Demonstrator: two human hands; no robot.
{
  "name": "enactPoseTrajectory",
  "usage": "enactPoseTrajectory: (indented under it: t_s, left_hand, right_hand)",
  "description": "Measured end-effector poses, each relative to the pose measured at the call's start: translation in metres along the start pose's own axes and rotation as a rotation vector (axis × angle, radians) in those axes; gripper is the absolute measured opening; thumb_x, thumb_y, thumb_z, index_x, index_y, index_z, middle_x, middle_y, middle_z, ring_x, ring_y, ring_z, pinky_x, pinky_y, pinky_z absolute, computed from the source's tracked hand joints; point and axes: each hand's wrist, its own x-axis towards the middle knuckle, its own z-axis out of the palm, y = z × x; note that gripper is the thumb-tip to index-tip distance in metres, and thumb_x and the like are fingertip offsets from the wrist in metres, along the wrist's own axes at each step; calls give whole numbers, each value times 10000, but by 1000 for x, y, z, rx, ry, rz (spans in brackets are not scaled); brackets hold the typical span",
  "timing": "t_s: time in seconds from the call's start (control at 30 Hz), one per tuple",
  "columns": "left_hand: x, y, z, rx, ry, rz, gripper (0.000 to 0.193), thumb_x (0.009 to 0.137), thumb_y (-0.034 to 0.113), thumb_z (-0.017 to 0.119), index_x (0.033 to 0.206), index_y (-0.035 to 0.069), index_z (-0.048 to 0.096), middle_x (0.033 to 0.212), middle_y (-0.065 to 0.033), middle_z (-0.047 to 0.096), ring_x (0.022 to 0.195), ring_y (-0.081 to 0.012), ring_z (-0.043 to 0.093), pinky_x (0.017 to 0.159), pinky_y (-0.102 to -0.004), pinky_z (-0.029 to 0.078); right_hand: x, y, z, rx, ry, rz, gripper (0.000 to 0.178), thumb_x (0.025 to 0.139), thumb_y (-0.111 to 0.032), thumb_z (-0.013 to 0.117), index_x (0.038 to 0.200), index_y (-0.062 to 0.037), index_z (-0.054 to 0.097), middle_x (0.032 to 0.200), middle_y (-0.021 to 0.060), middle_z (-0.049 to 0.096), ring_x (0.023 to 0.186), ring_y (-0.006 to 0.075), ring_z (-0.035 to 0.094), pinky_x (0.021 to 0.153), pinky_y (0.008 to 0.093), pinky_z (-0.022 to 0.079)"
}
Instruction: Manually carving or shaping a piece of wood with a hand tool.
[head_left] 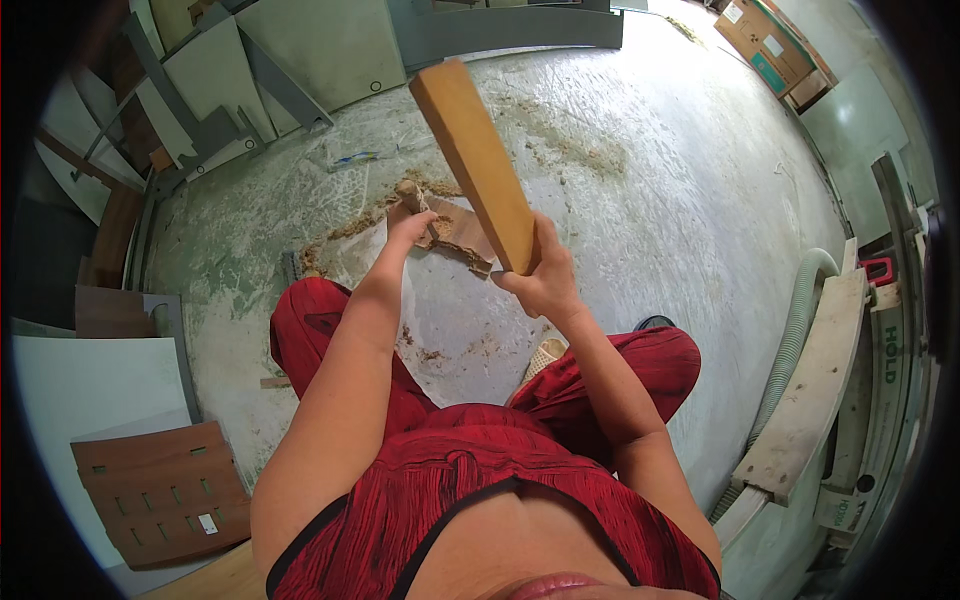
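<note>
My right hand (545, 275) grips the lower end of a long, squared wooden block (475, 165), its other end raised up and away from me. My left hand (412, 226) is closed around a chisel (410, 195) with a rounded wooden handle top. Most of the chisel is hidden by my fingers, and its tip cannot be made out. Beneath that hand lies a brown wood-grain board (465, 232) on the floor, its near edge ragged and chipped. The block is above the board, apart from the chisel.
Wood chips (345, 232) are scattered around the board on the concrete floor (620, 230). Panels (320, 50) lean at the far left. A slotted brown panel (165, 490) lies near left. Right are a grey hose (795, 335), a pale plank (810, 390) and a cardboard box (765, 45).
</note>
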Motion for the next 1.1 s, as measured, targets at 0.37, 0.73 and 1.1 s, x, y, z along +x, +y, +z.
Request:
enactPoseTrajectory:
  t_s: [0.37, 0.73, 1.1]
  left_hand:
    - [-23, -1, 24, -291, -136, 561, 275, 878, 218, 649, 1077, 30, 624, 990, -63, 681, 961, -206, 641, 816, -334, 493]
    - [-29, 14, 21, -10, -38, 497, 407, 657, 247, 748, 981, 44, 609, 923, -84, 701, 841, -242, 664, 770, -365, 505]
    - [-26, 18, -9, 223, 225, 319, 241, 656, 233, 714, 771, 32, 648, 733, -123, 679, 747, -294, 674, 655, -399, 494]
  right_hand:
    - [-4, 7, 14, -462, -301, 200, 702, 587, -245, 757, 1171, -49, 420, 936, 227, 632, 881, 419, 624, 781, 484, 489]
    - [-9, 11, 18, -223, -105, 138, 754, 594, -249, 772, 1245, -80, 432, 1011, 212, 641, 908, 406, 632, 799, 445, 500]
    - [0, 20, 1, -181, -103, 329, 832, 561, -298, 765, 1287, -62, 434, 963, 238, 654, 924, 405, 635, 827, 443, 488]
